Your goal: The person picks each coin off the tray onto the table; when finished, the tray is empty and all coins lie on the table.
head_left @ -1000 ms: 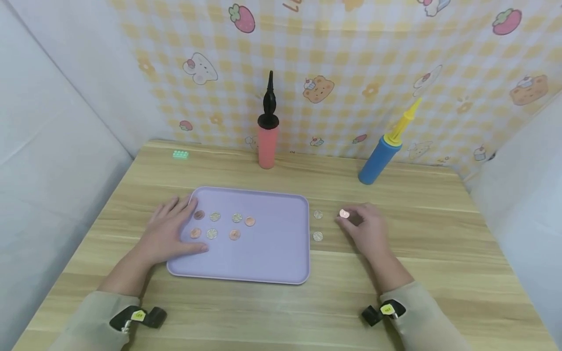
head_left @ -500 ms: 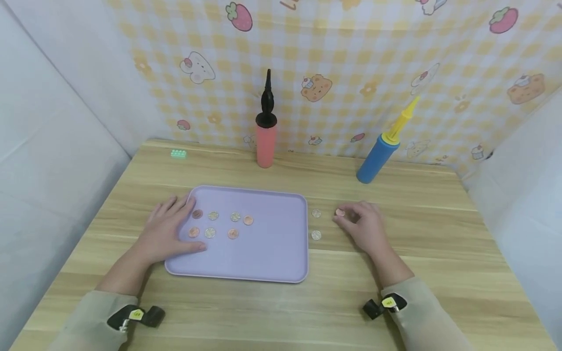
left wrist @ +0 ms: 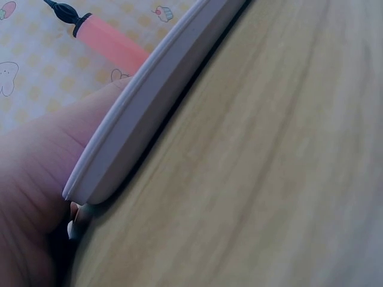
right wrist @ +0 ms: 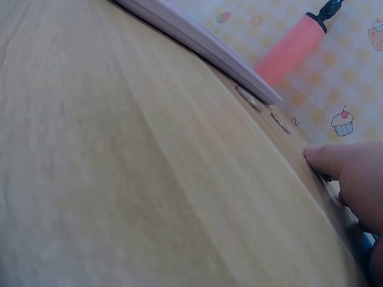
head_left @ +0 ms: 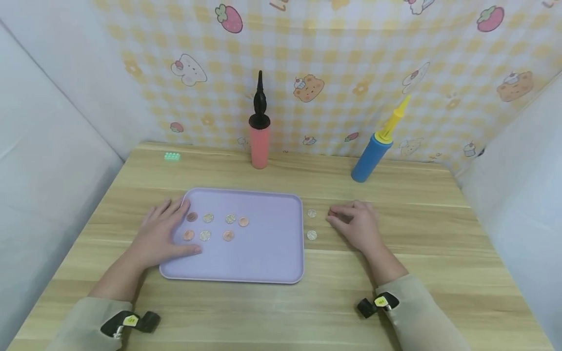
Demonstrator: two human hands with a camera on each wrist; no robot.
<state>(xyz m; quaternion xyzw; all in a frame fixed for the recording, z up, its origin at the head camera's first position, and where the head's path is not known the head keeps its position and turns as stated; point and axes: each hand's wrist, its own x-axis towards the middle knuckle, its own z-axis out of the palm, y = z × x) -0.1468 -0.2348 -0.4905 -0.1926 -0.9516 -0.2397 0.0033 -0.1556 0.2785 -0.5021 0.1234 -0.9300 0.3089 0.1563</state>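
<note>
My left hand [head_left: 158, 236] rests over the left edge of a lilac tray [head_left: 263, 263], fingers spread along the rim and thumb reaching inside. Several coins lie in the tray, among them a copper coin [head_left: 228, 235] and a silver coin [head_left: 230, 219]. To the right of the tray, two silver coins [head_left: 311, 235] lie on the table, one behind the other. Beyond them my right hand [head_left: 357, 226] pinches a copper coin low at the tabletop; its fingertips hide the coin now. The right wrist view shows the thumb [right wrist: 326, 158] down at the wood.
A red hand pump [head_left: 259, 146] with a black top stands upright behind the tray. Further right, a blue hand pump [head_left: 371, 158] with a yellow nozzle leans over. A small green toy brick [head_left: 172, 156] sits at the back left. Patterned cloth [head_left: 333, 63] hangs behind the table.
My right hand has turned the copper coin down from facing up to the tabletop, where the fingertips now cover it. My left hand stays on the tray. The head view has shifted slightly.
</note>
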